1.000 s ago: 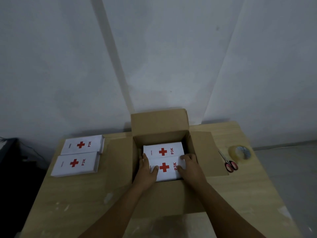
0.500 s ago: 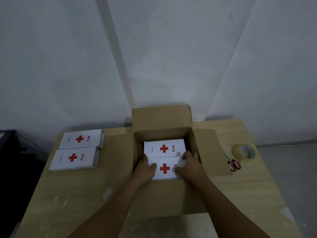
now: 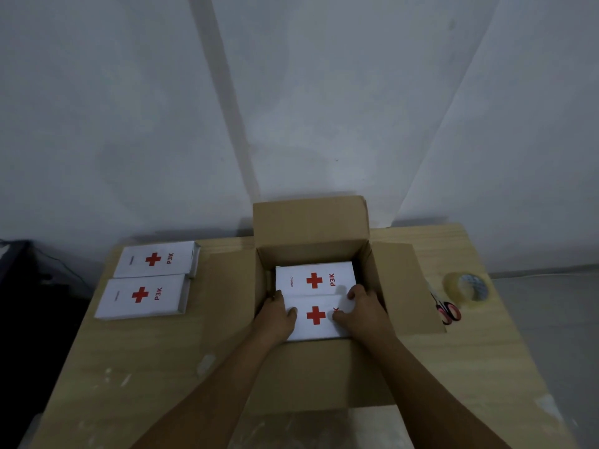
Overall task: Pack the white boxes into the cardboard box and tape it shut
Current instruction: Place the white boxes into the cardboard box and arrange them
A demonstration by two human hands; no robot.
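Observation:
An open cardboard box (image 3: 311, 222) stands mid-table with its four flaps spread. Inside lie two white boxes with red crosses: a far one (image 3: 314, 278) and a near one (image 3: 319, 319). My left hand (image 3: 275, 319) grips the near box's left end and my right hand (image 3: 364, 314) its right end, thumbs on top. On the table to the left lie two more white boxes, a far one (image 3: 158, 259) and a near one (image 3: 142, 294). A roll of clear tape (image 3: 468, 288) rests on the right.
Red-handled scissors (image 3: 445, 311) lie between the box's right flap and the tape roll. The wooden table (image 3: 129, 367) ends against a grey wall behind; a dark object sits off its left edge.
Both hands stayed on the near white box inside the cardboard box, shifting slightly; the view tilted a little. Nothing was let go.

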